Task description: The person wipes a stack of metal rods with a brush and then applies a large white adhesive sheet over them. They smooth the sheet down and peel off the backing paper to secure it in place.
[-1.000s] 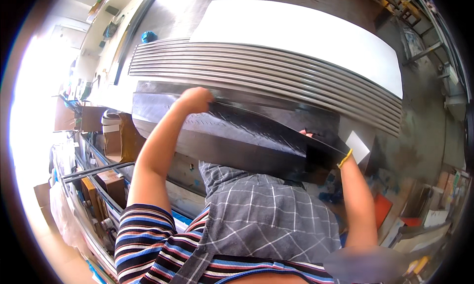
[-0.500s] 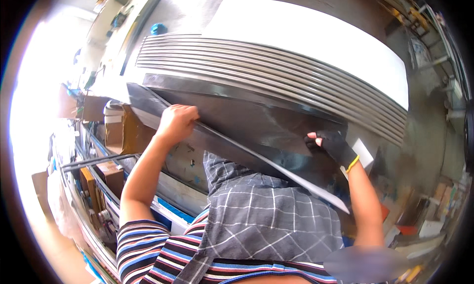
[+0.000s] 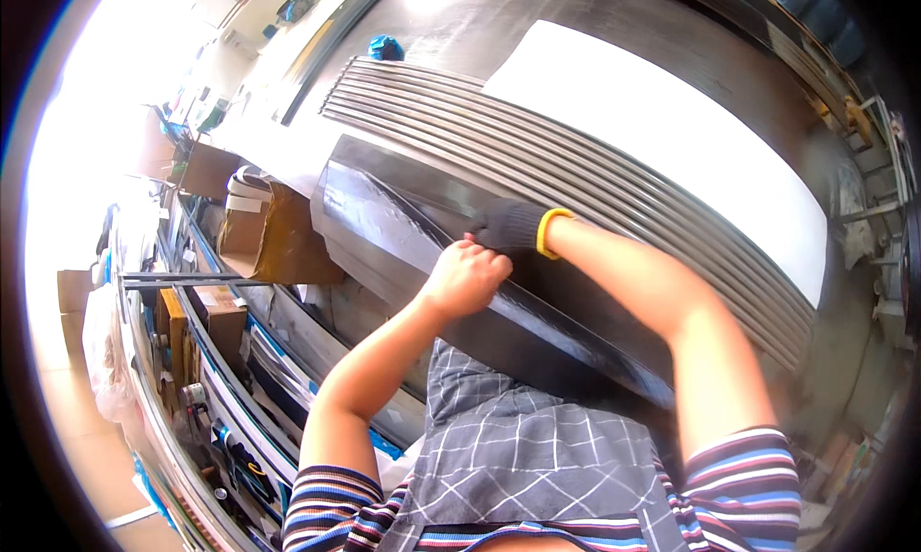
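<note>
A long dark glossy sheet (image 3: 369,205) lies aslant in front of me, with a bright, wrinkled sheen along its lifted edge. My left hand (image 3: 467,279), bare, is closed on that edge near the middle. Right beside it, touching or nearly so, is my right hand (image 3: 507,228) in a dark glove with bare fingertips and a yellow cuff. Its fingers are curled together, and what they pinch is hidden. Behind both hands, several thin grey metal rods (image 3: 576,164) lie side by side on the worktable (image 3: 662,24).
A large white sheet (image 3: 672,140) lies beyond the rods, and a blue crumpled item (image 3: 386,47) sits at their far left end. On my left are an open cardboard box (image 3: 293,235) and a rack (image 3: 206,360) of long strips and boxes. Shelving stands at the far right.
My right hand has swung left across the dark sheet to meet my left hand, its fingers now curled. My left hand has shifted right and nearer me along the edge. The view has turned.
</note>
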{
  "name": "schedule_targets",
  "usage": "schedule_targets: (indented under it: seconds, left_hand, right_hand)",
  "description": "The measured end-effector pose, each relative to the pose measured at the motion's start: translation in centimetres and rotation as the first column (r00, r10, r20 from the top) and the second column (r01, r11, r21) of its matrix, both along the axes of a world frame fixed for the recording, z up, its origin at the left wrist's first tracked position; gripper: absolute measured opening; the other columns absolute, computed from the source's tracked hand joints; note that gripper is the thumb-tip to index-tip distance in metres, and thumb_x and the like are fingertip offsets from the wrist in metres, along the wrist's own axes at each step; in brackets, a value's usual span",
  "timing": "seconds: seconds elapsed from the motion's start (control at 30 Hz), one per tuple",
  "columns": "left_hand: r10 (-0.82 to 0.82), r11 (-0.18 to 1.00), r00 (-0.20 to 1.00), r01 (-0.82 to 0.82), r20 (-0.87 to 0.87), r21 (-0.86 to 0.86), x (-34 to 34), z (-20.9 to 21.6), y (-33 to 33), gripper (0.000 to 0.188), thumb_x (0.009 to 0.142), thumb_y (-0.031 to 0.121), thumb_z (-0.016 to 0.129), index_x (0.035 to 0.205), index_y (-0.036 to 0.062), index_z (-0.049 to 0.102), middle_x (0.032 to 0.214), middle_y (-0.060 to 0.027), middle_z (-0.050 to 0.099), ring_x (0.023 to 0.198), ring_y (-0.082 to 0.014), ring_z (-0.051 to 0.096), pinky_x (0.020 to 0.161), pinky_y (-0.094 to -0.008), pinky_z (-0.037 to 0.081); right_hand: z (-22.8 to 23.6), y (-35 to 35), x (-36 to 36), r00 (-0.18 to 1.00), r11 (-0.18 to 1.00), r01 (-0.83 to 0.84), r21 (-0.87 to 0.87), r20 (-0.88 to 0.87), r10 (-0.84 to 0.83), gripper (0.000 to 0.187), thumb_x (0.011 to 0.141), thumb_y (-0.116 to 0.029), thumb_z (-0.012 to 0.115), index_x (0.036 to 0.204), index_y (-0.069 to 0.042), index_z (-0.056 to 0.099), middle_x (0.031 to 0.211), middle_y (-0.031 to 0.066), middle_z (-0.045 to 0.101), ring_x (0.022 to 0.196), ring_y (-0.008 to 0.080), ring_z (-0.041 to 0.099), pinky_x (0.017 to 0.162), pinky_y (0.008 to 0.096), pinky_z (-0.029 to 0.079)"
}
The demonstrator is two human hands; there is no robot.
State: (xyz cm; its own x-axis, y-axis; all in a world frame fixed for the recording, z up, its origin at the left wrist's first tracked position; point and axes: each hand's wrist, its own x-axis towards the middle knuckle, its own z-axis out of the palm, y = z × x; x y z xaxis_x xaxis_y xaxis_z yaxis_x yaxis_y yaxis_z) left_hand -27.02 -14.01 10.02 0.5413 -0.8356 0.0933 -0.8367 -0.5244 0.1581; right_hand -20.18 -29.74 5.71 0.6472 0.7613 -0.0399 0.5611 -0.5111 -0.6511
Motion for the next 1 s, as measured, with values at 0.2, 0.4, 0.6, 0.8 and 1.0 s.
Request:
schedule_targets:
  seconds: [0.2, 0.4, 0.6, 0.8, 1.0]
  left_hand:
    - [0.003, 0.996, 0.998, -0.009, -0.065, -0.089, -1.3, 2.7, 2.6, 0.017, 0.058, 0.012, 0.064, 0.07, 0.0114, 0.051, 0.067, -0.0014, 0.057, 0.065, -0.0221, 0.06, 0.063, -0.0335, 0.047]
    - [-0.037, 0.97, 0.999, 0.046, 0.04, -0.24, -4.1, 11.6, 4.5, 0.016, 0.061, 0.016, 0.062, 0.067, 0.0122, 0.047, 0.065, -0.0003, 0.052, 0.06, -0.0154, 0.056, 0.057, -0.0294, 0.043]
    - [0.095, 0.993, 0.974, -0.106, 0.206, 0.042, -0.6, 14.0, 4.8, 0.014, 0.062, 0.009, 0.061, 0.07, 0.01, 0.049, 0.068, -0.0052, 0.055, 0.063, -0.0255, 0.058, 0.06, -0.0377, 0.046]
    - [0.304, 0.951, 0.927, -0.282, 0.217, -0.131, 2.3, 10.9, 4.6, 0.014, 0.062, -0.004, 0.053, 0.073, 0.0054, 0.052, 0.081, -0.0094, 0.061, 0.081, -0.0322, 0.058, 0.071, -0.0422, 0.047]
    - [0.238, 0.971, 0.845, -0.204, 0.479, -0.123, 4.2, 10.0, 1.0, 0.013, 0.064, -0.003, 0.06, 0.071, 0.008, 0.057, 0.099, -0.0036, 0.062, 0.093, -0.0291, 0.056, 0.079, -0.0407, 0.045]
  right_hand:
    - [-4.3, 4.9, 0.5, 0.944, 0.963, 0.262, 0.058, -0.223, -0.243, 0.024, 0.084, -0.028, 0.059, 0.099, -0.014, 0.073, 0.092, 0.0108, 0.071, 0.085, 0.0304, 0.067, 0.077, 0.0383, 0.052]
    - [-2.6, 4.9, -0.1, 0.664, 0.914, 0.405, -0.003, -0.687, -0.296, 0.037, 0.088, -0.033, 0.058, 0.114, -0.009, 0.068, 0.1, 0.0072, 0.073, 0.09, 0.0221, 0.069, 0.081, 0.0344, 0.052]
    - [1.7, -2.6, -1.2, 0.877, 0.964, 0.163, 0.212, -0.478, -0.043, 0.044, 0.088, -0.028, 0.068, 0.123, -0.001, 0.062, 0.111, 0.0142, 0.069, 0.103, 0.0211, 0.065, 0.089, 0.0311, 0.05]
    - [12.7, -25.6, -12.5, 0.603, 0.961, 0.276, -0.003, -0.778, -0.176, 0.068, 0.081, -0.051, 0.072, 0.127, -0.002, 0.06, 0.122, 0.0116, 0.063, 0.11, 0.0238, 0.057, 0.098, 0.0344, 0.045]
    - [13.6, -30.1, -32.5, 0.535, 0.712, 0.7, -0.058, -0.617, -0.577, 0.083, 0.071, -0.055, 0.077, 0.131, -0.002, 0.056, 0.132, 0.0155, 0.058, 0.124, 0.0274, 0.053, 0.106, 0.0371, 0.038]
